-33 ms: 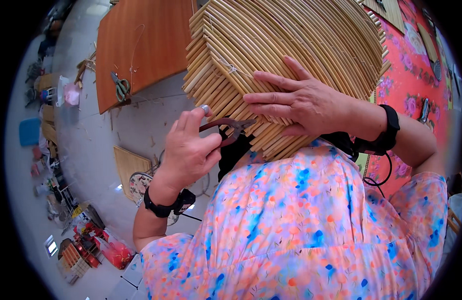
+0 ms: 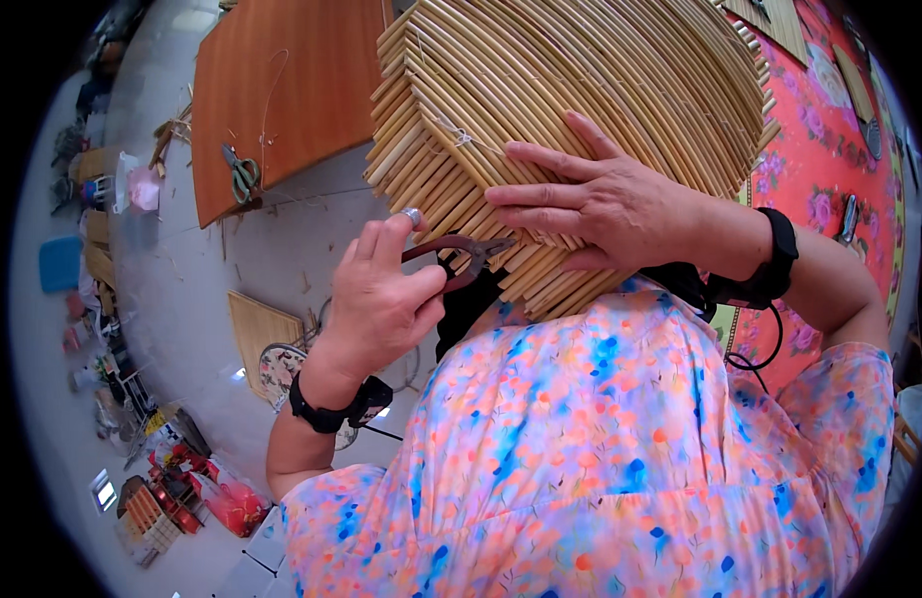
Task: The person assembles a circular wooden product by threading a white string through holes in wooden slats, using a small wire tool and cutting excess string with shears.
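A large panel of pale reed-like sticks [image 2: 581, 70], laid side by side and tied with thin cord, fills the upper middle in front of my body. My right hand [image 2: 611, 204] lies flat on its near part, fingers spread. At the near left edge my left hand [image 2: 386, 289] is closed round the dark red handles of pliers [image 2: 476, 257]. The plier jaws touch or nearly touch the stick ends beside my right fingers; what lies between them is too small to tell. A knot of white cord [image 2: 463, 137] sits on the panel's left part.
A brown wooden board [image 2: 282, 110] at the upper left carries green-handled scissors [image 2: 242, 174] and a strand of cord. A red flowered cloth [image 2: 815, 199] spreads on the right, with a tool [image 2: 849, 219] on it. Bags and boxes line the far left floor.
My left hand and the pliers have shifted very slightly to the right. My right hand and the stick panel look unmoved.
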The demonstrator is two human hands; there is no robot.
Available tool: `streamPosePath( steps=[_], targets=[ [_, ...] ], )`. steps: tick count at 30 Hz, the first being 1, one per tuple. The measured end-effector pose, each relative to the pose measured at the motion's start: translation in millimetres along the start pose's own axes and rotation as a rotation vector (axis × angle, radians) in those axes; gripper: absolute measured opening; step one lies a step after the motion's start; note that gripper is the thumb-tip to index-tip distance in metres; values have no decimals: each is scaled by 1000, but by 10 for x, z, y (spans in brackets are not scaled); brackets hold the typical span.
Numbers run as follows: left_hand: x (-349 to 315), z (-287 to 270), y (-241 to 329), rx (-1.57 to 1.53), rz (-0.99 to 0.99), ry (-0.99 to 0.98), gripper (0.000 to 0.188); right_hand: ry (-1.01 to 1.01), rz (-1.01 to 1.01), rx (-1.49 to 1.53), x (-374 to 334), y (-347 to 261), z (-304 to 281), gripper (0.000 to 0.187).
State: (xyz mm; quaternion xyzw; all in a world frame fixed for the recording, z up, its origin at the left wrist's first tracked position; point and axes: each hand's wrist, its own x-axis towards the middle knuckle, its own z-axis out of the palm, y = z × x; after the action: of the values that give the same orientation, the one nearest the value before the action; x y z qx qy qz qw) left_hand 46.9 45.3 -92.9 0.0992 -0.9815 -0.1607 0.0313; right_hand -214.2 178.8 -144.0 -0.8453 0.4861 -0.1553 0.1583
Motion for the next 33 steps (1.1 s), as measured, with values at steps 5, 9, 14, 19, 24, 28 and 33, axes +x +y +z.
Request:
streamPosePath(
  steps=[5, 9, 14, 19, 24, 28, 33],
  targets=[
    [-20, -1, -14, -181, -104, -60, 8, 23, -5, -4, 1, 6, 29, 66],
    [-249, -104, -205, -1109, -455, -82, 6, 55, -25, 1, 2, 10, 41, 64],
    [-419, -93, -173, -1747, -425, -79, 9, 60, -31, 6, 3, 19, 50, 60],
    [-474, -49, -186, -1711, -422, -187, 15, 18, -16, -36, 13, 5, 19, 69],
    [-457, -144, -254, -1674, -454, -435, 26, 16, -13, -44, 18, 4, 24, 70],
    [-305, -269, -235, -1471, -371, -582, 17, 5, -19, -52, 23, 7, 27, 71],
    [-154, -370, 10, -352, -138, -385, 27, 11, -8, -59, 18, 2, 17, 72]
  ],
)
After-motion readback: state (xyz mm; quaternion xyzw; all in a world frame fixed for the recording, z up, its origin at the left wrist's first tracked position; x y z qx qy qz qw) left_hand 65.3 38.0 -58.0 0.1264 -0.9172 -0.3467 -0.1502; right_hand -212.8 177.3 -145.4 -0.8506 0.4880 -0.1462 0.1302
